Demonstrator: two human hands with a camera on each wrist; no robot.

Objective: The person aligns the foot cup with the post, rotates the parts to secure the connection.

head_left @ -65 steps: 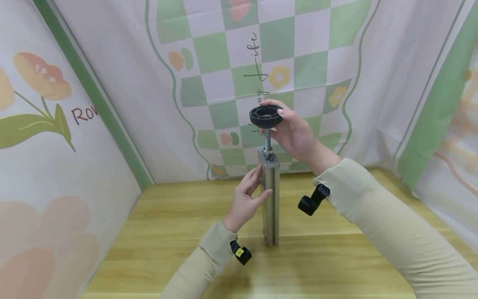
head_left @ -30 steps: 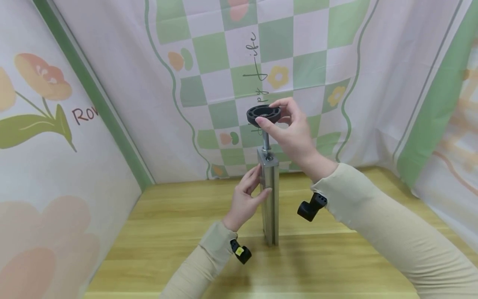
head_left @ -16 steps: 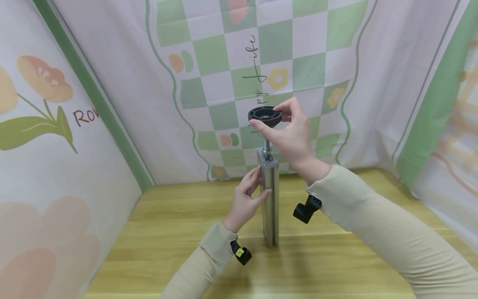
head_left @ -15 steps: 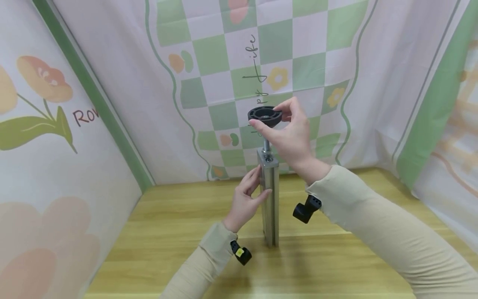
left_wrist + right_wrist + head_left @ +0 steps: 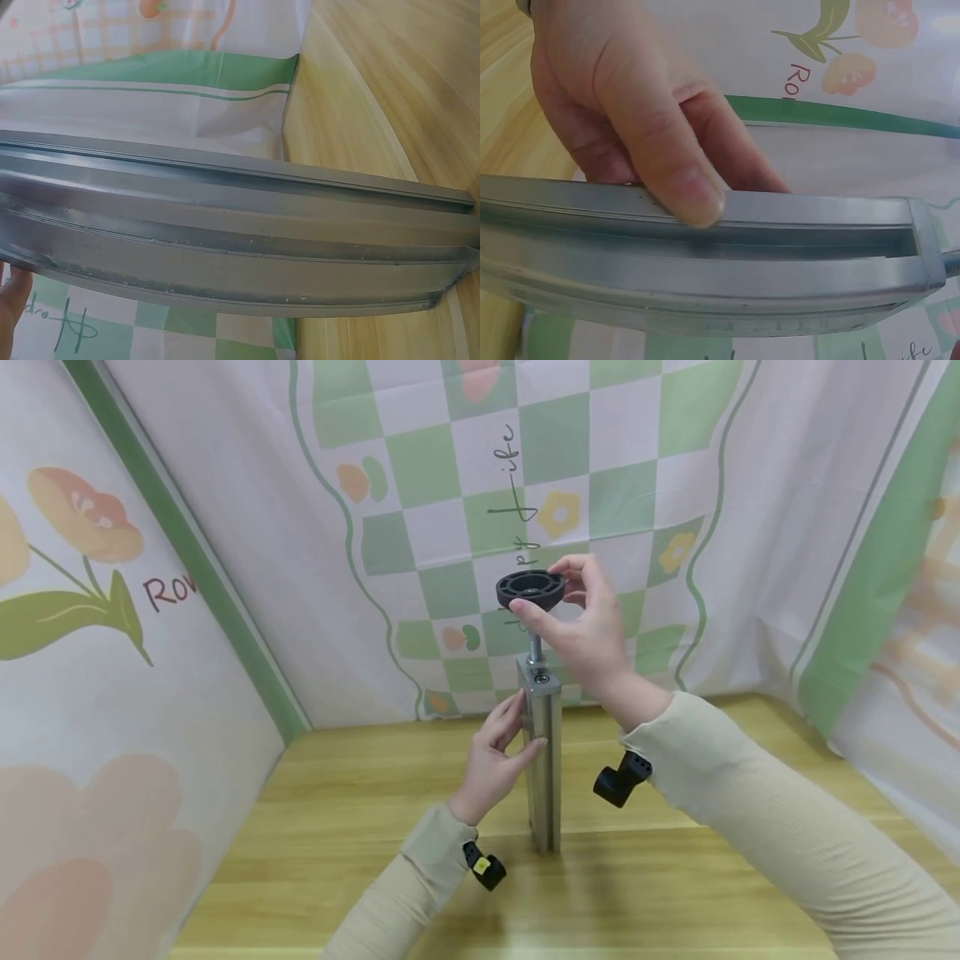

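An aluminium profile point(image 5: 545, 777) stands upright on the wooden table, capped by a metal end plate point(image 5: 545, 686). A threaded rod point(image 5: 535, 648) rises from the plate and carries a black levelling foot point(image 5: 529, 588), hollow side up. My left hand point(image 5: 489, 772) grips the profile below its top, thumb on the near side; in the right wrist view that hand point(image 5: 630, 97) lies along the slotted profile point(image 5: 727, 277). Thumb and fingers of my right hand point(image 5: 592, 631) pinch the foot's rim from the right. The left wrist view is mostly filled by the profile point(image 5: 247, 240).
The wooden table point(image 5: 337, 793) runs back to a hanging cloth point(image 5: 442, 539) printed with green checks. More printed cloth point(image 5: 90, 693) hangs at the left, and another point(image 5: 885, 577) at the right. A small black camera point(image 5: 622, 779) is strapped to each wrist.
My right hand has gone round the foot's rim: its thumb was at the right edge and is now at the near side. The left hand and profile have stayed in place.
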